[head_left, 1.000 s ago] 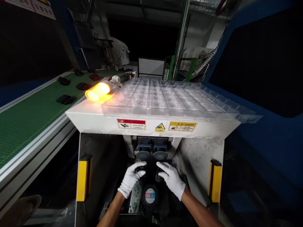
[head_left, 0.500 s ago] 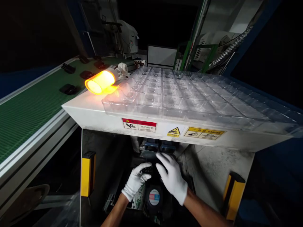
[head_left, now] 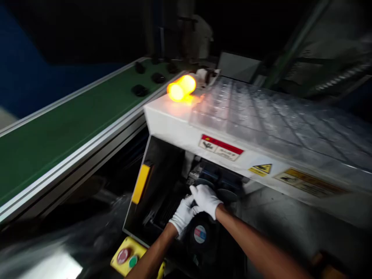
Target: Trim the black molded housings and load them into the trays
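Observation:
Both my hands wear white gloves and reach into the dark opening under a white machine top (head_left: 171,120). My left hand (head_left: 181,215) is closed around a dark part that I cannot make out. Over its fingers lies my right hand (head_left: 205,199), with its fingers curled down; what it grips is hidden. Just below the hands sits a round black part with a red and blue label (head_left: 200,234). Two dark round pads (head_left: 225,193) hang right behind the hands. The picture is smeared by motion.
A clear plastic tray with several pockets (head_left: 276,116) covers the machine top, beside a glowing orange lamp (head_left: 180,88). A green conveyor (head_left: 58,120) at left carries dark parts (head_left: 140,90). A yellow post (head_left: 141,183) flanks the opening; a yellow button box (head_left: 124,255) is below.
My right hand has slid left until it lies over my left hand. The view has swung, so the machine now sits to the right and the button box shows.

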### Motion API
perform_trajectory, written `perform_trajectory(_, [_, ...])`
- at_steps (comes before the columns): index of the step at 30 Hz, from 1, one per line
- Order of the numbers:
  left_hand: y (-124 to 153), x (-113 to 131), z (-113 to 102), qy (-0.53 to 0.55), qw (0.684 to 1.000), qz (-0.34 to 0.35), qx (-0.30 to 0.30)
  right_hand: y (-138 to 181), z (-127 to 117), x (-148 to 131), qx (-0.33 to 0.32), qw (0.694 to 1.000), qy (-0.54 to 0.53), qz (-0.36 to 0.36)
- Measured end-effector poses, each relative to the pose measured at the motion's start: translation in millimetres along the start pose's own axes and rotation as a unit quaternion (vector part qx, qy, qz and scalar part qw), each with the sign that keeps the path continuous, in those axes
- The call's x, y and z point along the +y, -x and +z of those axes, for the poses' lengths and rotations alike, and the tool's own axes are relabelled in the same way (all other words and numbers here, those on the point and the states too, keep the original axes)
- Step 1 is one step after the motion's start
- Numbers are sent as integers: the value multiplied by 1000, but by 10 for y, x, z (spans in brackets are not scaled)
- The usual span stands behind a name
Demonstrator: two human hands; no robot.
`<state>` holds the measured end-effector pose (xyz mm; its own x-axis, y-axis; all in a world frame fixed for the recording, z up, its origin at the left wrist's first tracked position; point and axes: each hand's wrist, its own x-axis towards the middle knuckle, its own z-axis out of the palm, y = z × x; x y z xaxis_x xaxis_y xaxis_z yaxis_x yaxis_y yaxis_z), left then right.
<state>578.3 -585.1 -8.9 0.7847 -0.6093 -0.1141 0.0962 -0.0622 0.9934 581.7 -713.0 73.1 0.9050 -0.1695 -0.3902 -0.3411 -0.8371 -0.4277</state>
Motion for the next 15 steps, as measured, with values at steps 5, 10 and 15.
perform_trajectory(5, [1148,-196,-249,-73,977,-134,149,452,-171,438,-59,995,68,38])
perform_trajectory(10, [2367,-456,-587,-95,909,-280,293,430,-79,833,-94,987,94,86])
perform_trajectory(15, [2485,-751,-816,-76,886,-317,329,566,-136,815,-29,994,82,63])
